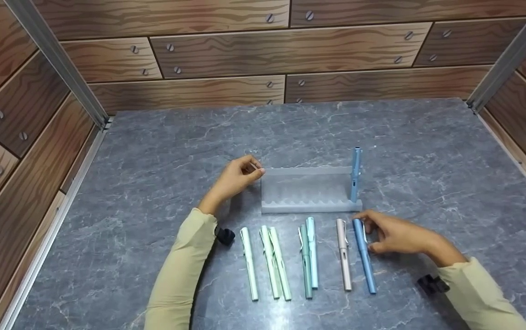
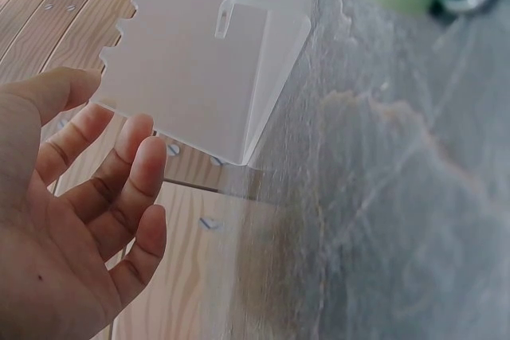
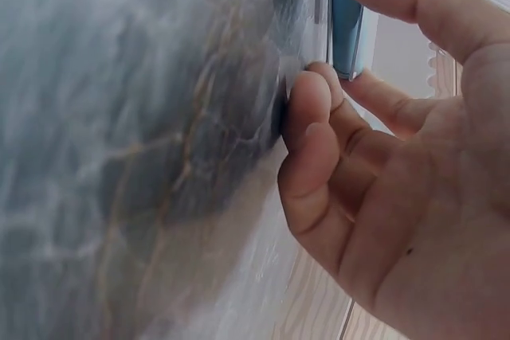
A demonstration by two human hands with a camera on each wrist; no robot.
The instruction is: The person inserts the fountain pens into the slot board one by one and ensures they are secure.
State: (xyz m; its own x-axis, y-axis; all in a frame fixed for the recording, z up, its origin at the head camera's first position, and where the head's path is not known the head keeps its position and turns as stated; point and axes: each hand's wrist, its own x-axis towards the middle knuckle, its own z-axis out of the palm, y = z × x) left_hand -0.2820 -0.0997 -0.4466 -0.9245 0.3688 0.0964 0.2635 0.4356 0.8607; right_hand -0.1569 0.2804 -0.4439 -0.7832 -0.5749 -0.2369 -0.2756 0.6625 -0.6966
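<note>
My left hand [image 1: 237, 178] pinches the upper left corner of a clear frosted pen rack [image 1: 306, 208] between thumb and index finger; the other fingers curve loosely below, seen in the left wrist view. A light blue pen [image 1: 356, 174] stands upright in the rack's right end. My right hand [image 1: 398, 233] is around the cap end of a darker blue pen [image 1: 366, 261] lying on the table. Its index fingertip touches the cap's end and its thumb the clip side; in the right wrist view the cap [image 3: 347, 29] shows between them.
Left of that pen lie a greyish-pink pen [image 1: 343, 256], a pale aqua pen [image 1: 312, 256], a teal pen [image 1: 307, 270] and several light green pens [image 1: 249, 263], caps towards the rack. The grey marbled table [image 1: 162, 137] meets wood-patterned walls [image 1: 226, 55] behind and at both sides.
</note>
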